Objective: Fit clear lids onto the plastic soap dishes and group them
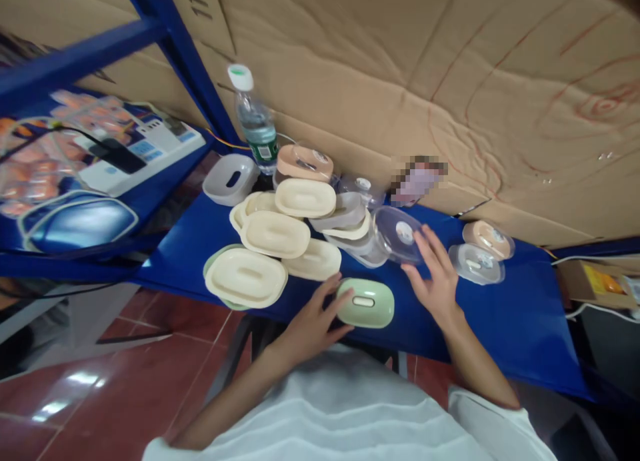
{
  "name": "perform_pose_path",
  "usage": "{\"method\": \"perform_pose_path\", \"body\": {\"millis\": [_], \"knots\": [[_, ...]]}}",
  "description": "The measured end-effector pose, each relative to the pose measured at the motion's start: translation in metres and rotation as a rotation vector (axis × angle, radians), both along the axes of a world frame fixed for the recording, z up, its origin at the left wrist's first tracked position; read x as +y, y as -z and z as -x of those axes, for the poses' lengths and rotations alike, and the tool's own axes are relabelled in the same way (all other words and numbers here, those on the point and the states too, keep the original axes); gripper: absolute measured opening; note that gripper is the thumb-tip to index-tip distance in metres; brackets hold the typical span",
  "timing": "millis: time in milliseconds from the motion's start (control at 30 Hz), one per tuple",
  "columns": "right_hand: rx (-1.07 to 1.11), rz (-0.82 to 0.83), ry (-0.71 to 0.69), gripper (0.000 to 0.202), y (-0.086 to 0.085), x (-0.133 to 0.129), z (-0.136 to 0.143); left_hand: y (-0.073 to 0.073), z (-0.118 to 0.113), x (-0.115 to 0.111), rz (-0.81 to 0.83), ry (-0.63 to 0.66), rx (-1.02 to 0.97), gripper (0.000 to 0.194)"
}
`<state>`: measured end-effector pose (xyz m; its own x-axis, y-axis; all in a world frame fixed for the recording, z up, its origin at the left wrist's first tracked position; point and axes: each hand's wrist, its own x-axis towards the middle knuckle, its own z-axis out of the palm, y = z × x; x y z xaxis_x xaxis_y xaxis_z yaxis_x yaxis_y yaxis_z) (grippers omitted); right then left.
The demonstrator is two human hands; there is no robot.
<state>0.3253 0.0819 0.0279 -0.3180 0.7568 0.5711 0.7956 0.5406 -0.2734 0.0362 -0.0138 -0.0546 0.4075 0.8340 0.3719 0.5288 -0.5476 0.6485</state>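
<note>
A light green oval box (383, 308) with a pale slot in its base lies at the table's front edge. My left hand (313, 321) is at its left end, fingers spread and touching the rim. My right hand (437, 284) has its thumb and fingers at the right edge of a clear plastic lid (390, 224) with a round white sticker. Left of the lid, several cream oval trays (275, 234) lie heaped. Translucent pieces (370, 251) are stacked under and beside the lid. Another cream piece (245, 278) sits over a green one at the front left.
A water bottle (257, 128) and a lidded peach box (305, 162) stand by the cardboard wall (350, 68). A grey box (230, 181) is at the left. Two lidded boxes (477, 264) lie at the right of the blue table (525, 328). A power strip (150, 154) and cables occupy the left shelf.
</note>
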Motion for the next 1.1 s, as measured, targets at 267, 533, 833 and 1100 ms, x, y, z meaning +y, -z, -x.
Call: {"method": "perform_pose_path", "body": {"millis": [267,533,833,1100], "knots": [[-0.156,0.374,-0.109,0.071,0.048,-0.111,-0.008,0.004,-0.001,0.005,0.244,-0.027,-0.096,0.118],[-0.224,0.260,-0.230,0.070,0.056,-0.108,0.007,0.001,0.000,0.005,0.238,0.000,-0.076,0.095],[-0.267,0.192,-0.280,0.055,0.067,-0.106,-0.006,0.004,0.000,0.004,0.233,0.033,-0.055,0.090],[-0.264,0.219,-0.291,0.058,0.073,-0.130,-0.013,0.005,0.002,0.003,0.289,0.102,-0.102,0.084]]}}
